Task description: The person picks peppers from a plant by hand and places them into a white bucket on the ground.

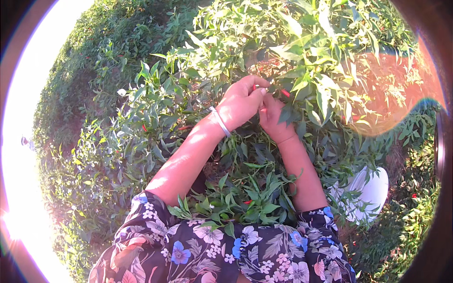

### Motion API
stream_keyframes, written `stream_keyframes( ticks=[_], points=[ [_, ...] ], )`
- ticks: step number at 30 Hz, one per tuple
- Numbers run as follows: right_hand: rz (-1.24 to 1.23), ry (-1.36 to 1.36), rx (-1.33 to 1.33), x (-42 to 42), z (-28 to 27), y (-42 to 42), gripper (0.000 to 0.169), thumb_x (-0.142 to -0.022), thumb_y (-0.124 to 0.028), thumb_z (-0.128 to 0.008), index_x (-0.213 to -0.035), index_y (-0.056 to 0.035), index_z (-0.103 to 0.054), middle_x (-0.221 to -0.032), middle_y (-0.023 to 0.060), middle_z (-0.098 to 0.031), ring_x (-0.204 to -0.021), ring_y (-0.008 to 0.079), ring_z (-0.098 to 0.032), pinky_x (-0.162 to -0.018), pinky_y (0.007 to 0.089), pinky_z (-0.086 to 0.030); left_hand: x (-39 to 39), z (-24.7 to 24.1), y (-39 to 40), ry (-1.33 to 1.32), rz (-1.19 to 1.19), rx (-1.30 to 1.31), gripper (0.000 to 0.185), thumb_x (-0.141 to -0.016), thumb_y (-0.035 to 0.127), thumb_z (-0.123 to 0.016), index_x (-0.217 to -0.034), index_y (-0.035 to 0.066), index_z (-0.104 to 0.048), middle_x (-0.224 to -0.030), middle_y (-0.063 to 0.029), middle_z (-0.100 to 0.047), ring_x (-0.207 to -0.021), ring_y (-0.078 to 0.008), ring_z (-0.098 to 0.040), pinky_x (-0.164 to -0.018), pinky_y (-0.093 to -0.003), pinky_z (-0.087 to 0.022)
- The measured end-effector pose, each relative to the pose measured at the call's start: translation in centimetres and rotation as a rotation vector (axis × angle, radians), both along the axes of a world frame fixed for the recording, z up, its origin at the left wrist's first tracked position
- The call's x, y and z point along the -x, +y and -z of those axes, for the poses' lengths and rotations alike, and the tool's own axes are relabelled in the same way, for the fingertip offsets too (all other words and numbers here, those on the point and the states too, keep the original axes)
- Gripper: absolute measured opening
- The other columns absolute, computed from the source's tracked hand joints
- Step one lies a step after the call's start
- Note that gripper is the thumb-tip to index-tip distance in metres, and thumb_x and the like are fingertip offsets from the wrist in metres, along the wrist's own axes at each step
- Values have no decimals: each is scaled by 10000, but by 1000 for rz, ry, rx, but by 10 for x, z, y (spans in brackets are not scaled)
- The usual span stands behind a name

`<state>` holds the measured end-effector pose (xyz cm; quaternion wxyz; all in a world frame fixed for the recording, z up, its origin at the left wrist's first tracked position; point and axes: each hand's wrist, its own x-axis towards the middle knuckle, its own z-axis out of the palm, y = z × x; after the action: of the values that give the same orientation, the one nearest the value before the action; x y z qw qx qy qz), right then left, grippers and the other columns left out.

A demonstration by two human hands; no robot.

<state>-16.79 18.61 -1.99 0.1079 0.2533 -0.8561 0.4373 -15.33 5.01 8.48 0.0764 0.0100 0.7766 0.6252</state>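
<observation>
My left hand (241, 100), with a pale bangle (219, 121) on its wrist, reaches into the leafy chili pepper plants. A bit of a red chili pepper (254, 87) shows between its thumb and curled index finger. My right hand (274, 118) is close against it, just right and below, its fingertips partly hidden by the left thumb and by leaves. Another red chili pepper (285, 93) hangs right above my right hand. Whether my right fingers grip anything cannot be seen.
Chili plants (262, 198) with green and red peppers crowd against my floral top. A white container (371, 192), partly behind leaves, is at the right. More red peppers (144, 127) dot the foliage at left. Glare washes out the far left and upper right.
</observation>
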Motion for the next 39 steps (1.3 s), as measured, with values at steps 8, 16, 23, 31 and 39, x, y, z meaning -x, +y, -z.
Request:
stream_keyframes(
  ticks=[8, 16, 23, 31, 39],
  points=[
    [-64, 86, -28, -12, 12, -14, 420, -838, -181, -576, -1225, -22, -538, -1228, 205, -553, -1191, 372, -488, -1019, 459, -375, 5, -11, 23, 341, 348, 994, 234, -890, 254, -519, -1046, 88, -570, -804, -184, -651, -749, -391, -627, -688, -463, -499],
    [-216, -653, 466, -28, -8, -18, 254, -930, -238, -508, -963, -17, -630, -671, 71, -600, -602, 209, -589, -589, 338, -475, 8, -7, 3, 182, 86, 974, 283, -928, 284, -514, -1027, 20, -521, -876, -225, -659, -841, -412, -632, -761, -487, -482],
    [-401, -1076, 842, -35, -12, -2, 365, -993, -359, -469, -1020, -20, -600, -578, -23, -468, -447, 39, -350, -408, 204, -254, -6, 27, -56, 55, -49, 686, 230, -948, 265, -502, -929, 38, -538, -758, -180, -606, -707, -378, -573, -659, -443, -449],
    [-356, -1022, 914, -44, -19, 7, 342, -975, -367, -498, -1066, -51, -589, -625, -16, -487, -463, 32, -350, -422, 184, -255, -31, 40, -40, -473, -122, -374, 175, -983, 275, -474, -924, 110, -472, -618, -10, -450, -475, -85, -341, -424, -229, -239],
    [-288, -1109, 1182, -32, 10, 26, 396, -973, -424, -473, -918, -49, -590, -644, 27, -535, -443, 72, -397, -392, 216, -283, -32, 50, -51, -607, -258, -842, 168, -1016, 259, -367, -930, 138, -446, -618, -15, -413, -458, -100, -318, -399, -226, -242]
  ],
)
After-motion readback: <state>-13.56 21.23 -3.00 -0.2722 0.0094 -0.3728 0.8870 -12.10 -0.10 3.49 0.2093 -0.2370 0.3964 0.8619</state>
